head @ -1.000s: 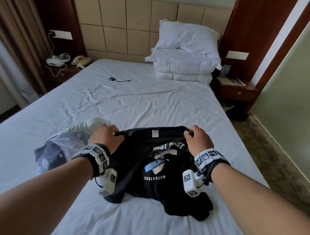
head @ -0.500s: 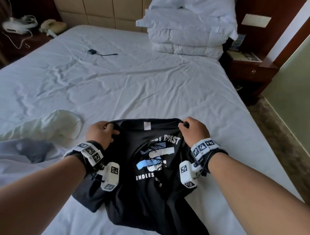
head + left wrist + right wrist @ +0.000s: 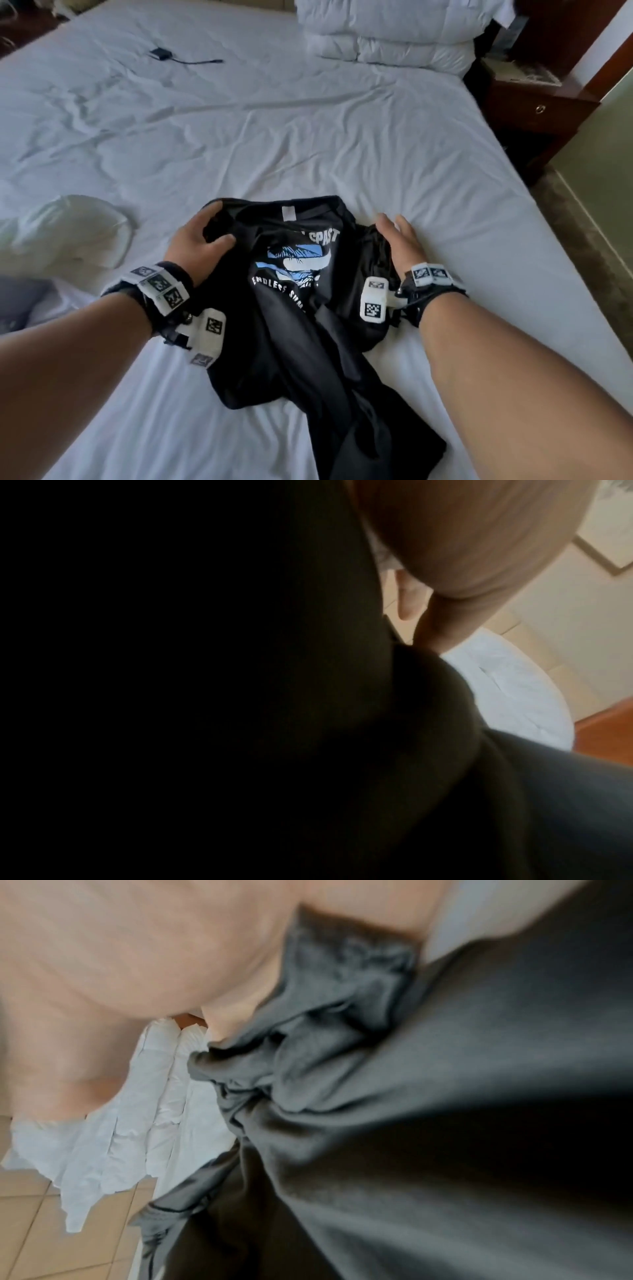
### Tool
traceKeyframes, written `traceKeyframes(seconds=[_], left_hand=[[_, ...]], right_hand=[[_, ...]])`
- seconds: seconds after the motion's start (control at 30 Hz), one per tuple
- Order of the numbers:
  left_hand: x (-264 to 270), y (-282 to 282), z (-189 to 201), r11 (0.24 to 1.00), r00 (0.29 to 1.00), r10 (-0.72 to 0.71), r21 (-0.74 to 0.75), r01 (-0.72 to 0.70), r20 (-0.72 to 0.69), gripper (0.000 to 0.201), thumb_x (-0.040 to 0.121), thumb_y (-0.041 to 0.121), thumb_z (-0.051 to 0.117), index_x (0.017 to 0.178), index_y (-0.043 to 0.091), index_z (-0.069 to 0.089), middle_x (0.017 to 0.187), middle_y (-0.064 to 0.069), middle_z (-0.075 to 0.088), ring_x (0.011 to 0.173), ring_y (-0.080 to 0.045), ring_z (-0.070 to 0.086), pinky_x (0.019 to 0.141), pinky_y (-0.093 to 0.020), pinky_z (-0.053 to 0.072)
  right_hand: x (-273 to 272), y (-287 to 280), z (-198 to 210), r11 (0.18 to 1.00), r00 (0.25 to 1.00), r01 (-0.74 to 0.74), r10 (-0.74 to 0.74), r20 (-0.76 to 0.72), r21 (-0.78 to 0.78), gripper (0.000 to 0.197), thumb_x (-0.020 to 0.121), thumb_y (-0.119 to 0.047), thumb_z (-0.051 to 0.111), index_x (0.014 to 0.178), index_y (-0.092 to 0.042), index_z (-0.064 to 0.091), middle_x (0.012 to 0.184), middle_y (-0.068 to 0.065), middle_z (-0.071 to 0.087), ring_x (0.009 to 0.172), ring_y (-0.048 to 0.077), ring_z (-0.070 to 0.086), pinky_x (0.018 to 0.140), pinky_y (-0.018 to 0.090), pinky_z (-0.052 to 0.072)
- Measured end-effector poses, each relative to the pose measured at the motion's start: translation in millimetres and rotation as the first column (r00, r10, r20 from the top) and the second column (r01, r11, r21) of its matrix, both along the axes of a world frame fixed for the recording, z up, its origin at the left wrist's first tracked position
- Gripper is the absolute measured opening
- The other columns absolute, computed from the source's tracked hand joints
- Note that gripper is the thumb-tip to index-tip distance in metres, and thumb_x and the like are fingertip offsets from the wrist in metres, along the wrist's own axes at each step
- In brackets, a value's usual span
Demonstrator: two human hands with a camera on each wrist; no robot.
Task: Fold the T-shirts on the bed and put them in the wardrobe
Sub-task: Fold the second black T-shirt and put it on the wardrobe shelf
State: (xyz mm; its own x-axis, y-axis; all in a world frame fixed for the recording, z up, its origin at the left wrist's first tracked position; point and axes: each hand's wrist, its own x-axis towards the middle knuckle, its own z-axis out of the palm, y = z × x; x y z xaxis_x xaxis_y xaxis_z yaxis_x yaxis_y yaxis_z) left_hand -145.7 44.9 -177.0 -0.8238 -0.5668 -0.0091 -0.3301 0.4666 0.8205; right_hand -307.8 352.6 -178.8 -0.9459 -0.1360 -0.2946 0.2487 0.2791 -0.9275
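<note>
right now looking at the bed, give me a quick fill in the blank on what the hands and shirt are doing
1. The T-shirt under both hands is ____ in colour.
2. The ____ hand grips the shirt's shoulder near the collar.
3. The right hand lies with its fingers ____ beside the bunched sleeve.
4. The folded white bedding is stacked at the ____ of the bed.

Missing words: black; left; straight; head

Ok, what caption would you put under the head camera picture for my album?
Both hands, left hand and right hand, spread a crumpled black T-shirt on the white bed.
</note>
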Motion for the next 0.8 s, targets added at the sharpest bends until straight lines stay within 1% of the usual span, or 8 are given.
traceKeyframes(seconds=[0.1,0.2,0.33,0.43,0.53,0.67,0.73,0.8], left_hand=[[26,8,0,0.956,0.985,-0.129,-0.25,0.153,0.111,0.06,0.086,0.035,0.066,0.142,0.015,0.056,0.148,-0.01,0.052,0.139,-0.029,0.045,0.118,-0.032,0.028],[62,25,-5,0.916,0.946,-0.067,-0.356,0.185,0.319,0.061,0.094,0.046,0.062,0.15,0.029,0.045,0.162,-0.006,0.029,0.149,-0.033,0.022,0.123,-0.041,0.019],[108,51,-5,0.967,0.955,0.141,-0.241,-0.077,0.26,0.073,0.09,0.045,0.067,0.153,0.028,0.036,0.161,-0.014,0.028,0.146,-0.035,0.028,0.121,-0.042,0.026],[138,73,-1,0.979,0.953,0.199,-0.096,-0.182,0.226,0.07,0.079,0.046,0.064,0.139,0.014,0.05,0.133,-0.019,0.058,0.122,-0.037,0.055,0.103,-0.046,0.047],[165,111,-1,0.984,0.956,0.176,-0.077,-0.162,0.234,0.066,0.073,0.041,0.061,0.131,0.011,0.056,0.126,-0.018,0.06,0.117,-0.036,0.056,0.102,-0.044,0.048],[189,155,15,0.986,0.972,0.143,-0.114,-0.124,0.186,0.066,0.087,0.019,0.068,0.148,0.015,0.043,0.157,-0.011,0.028,0.141,-0.034,0.031,0.118,-0.04,0.029],[196,159,17,0.982,0.981,0.134,-0.155,-0.111,0.143,0.055,0.087,0.015,0.067,0.14,0.017,0.052,0.149,-0.01,0.038,0.135,-0.034,0.038,0.114,-0.039,0.033],[202,164,16,0.991,0.978,0.13,-0.063,-0.121,0.161,0.033,0.087,0.015,0.064,0.119,0.02,0.064,0.122,-0.006,0.059,0.113,-0.031,0.059,0.098,-0.033,0.046]], right_hand=[[18,15,-18,0.998,0.998,0.016,-0.012,0.063,-0.057,0.113,0.055,-0.083,0.078,0.152,-0.041,0.036,0.155,-0.011,0.045,0.141,0.017,0.046,0.115,0.046,0.038],[54,23,-18,1.0,0.997,0.029,-0.03,0.073,0.006,0.107,0.056,-0.076,0.082,0.148,-0.051,0.034,0.152,-0.016,0.047,0.137,0.016,0.05,0.114,0.047,0.041],[116,39,-1,0.998,0.997,0.034,-0.038,0.073,0.054,0.109,0.057,-0.071,0.082,0.151,-0.041,0.035,0.149,-0.015,0.05,0.136,0.015,0.05,0.114,0.045,0.041],[149,57,2,0.997,0.997,-0.046,0.041,0.072,0.067,0.059,0.079,-0.06,0.077,0.12,-0.022,0.059,0.116,-0.012,0.069,0.11,0.01,0.063,0.106,0.04,0.046],[180,77,-5,0.986,0.986,-0.104,0.085,0.142,0.127,0.087,0.07,-0.082,0.071,0.114,-0.008,0.061,0.109,0.017,0.07,0.102,0.03,0.07,0.103,0.057,0.049],[233,86,24,0.952,0.966,-0.227,0.193,0.172,0.207,0.056,0.069,-0.067,0.076,0.101,-0.02,0.076,0.093,-0.003,0.078,0.092,0.018,0.074,0.09,0.036,0.057],[248,86,29,0.915,0.958,-0.277,0.238,0.161,0.292,0.037,0.075,-0.055,0.077,0.095,-0.023,0.076,0.088,-0.008,0.077,0.086,0.013,0.073,0.079,0.028,0.057],[253,83,29,0.908,0.965,-0.254,0.215,0.148,0.333,0.026,0.082,-0.044,0.076,0.095,-0.022,0.073,0.089,-0.006,0.075,0.084,0.012,0.071,0.073,0.026,0.055]])
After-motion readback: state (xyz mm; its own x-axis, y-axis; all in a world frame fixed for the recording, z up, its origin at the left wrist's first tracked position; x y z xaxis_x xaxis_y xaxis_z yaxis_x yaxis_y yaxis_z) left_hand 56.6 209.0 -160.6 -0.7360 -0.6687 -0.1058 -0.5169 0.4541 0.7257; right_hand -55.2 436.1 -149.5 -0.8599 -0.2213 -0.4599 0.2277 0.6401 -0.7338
